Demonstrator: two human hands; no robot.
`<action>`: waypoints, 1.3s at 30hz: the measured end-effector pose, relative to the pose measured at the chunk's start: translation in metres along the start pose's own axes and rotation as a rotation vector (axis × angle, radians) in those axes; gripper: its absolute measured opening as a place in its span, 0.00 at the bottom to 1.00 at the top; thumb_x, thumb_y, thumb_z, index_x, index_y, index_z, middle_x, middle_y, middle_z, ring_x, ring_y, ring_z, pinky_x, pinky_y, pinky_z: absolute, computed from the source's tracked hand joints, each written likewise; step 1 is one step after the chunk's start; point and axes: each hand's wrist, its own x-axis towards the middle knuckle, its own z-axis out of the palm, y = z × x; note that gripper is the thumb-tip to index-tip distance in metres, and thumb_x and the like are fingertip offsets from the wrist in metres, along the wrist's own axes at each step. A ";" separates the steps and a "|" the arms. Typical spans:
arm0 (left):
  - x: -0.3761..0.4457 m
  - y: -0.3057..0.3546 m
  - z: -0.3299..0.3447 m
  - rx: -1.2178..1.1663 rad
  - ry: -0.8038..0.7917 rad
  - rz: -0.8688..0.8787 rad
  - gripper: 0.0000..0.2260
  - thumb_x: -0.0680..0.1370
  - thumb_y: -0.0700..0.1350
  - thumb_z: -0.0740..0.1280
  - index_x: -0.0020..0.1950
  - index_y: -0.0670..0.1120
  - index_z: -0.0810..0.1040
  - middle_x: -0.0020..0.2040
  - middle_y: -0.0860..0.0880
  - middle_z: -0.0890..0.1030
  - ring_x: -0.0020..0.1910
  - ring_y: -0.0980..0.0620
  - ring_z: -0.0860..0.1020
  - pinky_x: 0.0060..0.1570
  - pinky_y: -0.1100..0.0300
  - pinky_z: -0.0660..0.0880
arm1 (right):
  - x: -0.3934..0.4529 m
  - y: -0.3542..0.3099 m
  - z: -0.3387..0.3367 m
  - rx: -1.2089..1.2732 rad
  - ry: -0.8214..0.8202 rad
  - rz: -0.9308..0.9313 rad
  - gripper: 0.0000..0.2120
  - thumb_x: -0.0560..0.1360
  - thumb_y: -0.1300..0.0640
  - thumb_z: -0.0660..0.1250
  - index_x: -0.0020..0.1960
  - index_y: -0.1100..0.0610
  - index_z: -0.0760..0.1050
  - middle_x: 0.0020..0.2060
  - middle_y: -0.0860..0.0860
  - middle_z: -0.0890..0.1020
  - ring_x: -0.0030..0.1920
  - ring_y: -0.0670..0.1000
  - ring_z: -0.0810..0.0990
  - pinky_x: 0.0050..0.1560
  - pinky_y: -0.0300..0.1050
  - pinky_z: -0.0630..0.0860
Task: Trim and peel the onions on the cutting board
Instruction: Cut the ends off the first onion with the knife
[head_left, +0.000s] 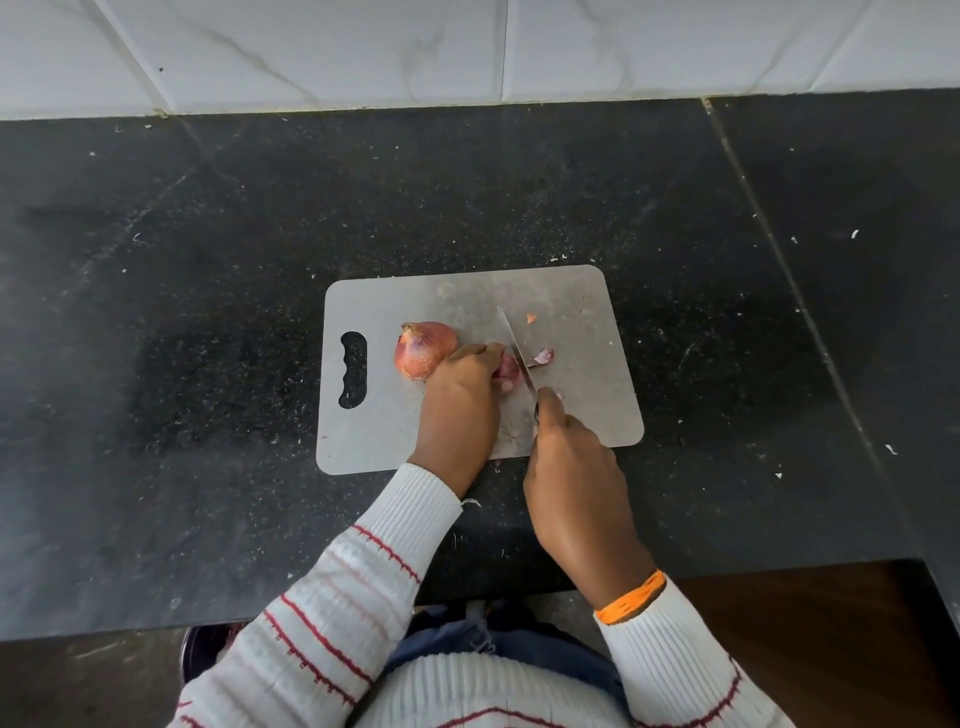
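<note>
- One grey cutting board (571, 364) is lying on the dark speckled surface (208, 312), with its handle slot toward the person's left.
- Two onions are sitting on the board: one whole onion (423, 348), skin still on, is resting beside the slot, and one partly trimmed onion (506, 370) is lying just to its right.
- The left hand (462, 395) is pressing down on the partly trimmed onion, its fingers (488, 351) curling over the top of it (most of that onion is hidden under the hand).
- The right hand (569, 457) is wrapping its fingers around the handle of one knife (514, 348); the handle itself is covered by the grip.
- The knife blade is standing against the right end of the held onion.
- Two loose scraps are lying on the board right of the blade: one purple cut-off end (543, 357) near the blade, and one small orange skin flake (530, 318) farther back.
- One orange band (631, 597) is showing at the right wrist, at the cuff of a white sleeve with red stripes.
</note>
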 end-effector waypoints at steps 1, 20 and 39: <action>0.000 0.000 0.000 0.004 -0.004 -0.001 0.06 0.73 0.32 0.66 0.47 0.38 0.81 0.44 0.43 0.81 0.39 0.49 0.75 0.38 0.69 0.61 | 0.001 -0.001 0.000 0.003 0.000 0.000 0.24 0.80 0.60 0.57 0.74 0.56 0.53 0.56 0.55 0.77 0.54 0.55 0.79 0.53 0.49 0.77; 0.003 -0.005 0.001 -0.047 -0.003 0.081 0.09 0.66 0.26 0.67 0.41 0.37 0.81 0.37 0.43 0.81 0.34 0.48 0.76 0.36 0.65 0.68 | 0.004 -0.003 -0.001 -0.062 -0.062 -0.001 0.25 0.80 0.62 0.56 0.74 0.56 0.52 0.55 0.55 0.76 0.53 0.57 0.78 0.50 0.50 0.76; -0.003 -0.002 0.006 -0.090 0.026 -0.027 0.07 0.73 0.30 0.66 0.47 0.36 0.81 0.43 0.42 0.81 0.40 0.49 0.76 0.41 0.70 0.64 | 0.016 0.021 0.030 0.016 0.020 -0.011 0.29 0.78 0.64 0.58 0.75 0.55 0.52 0.58 0.56 0.76 0.55 0.59 0.78 0.52 0.51 0.74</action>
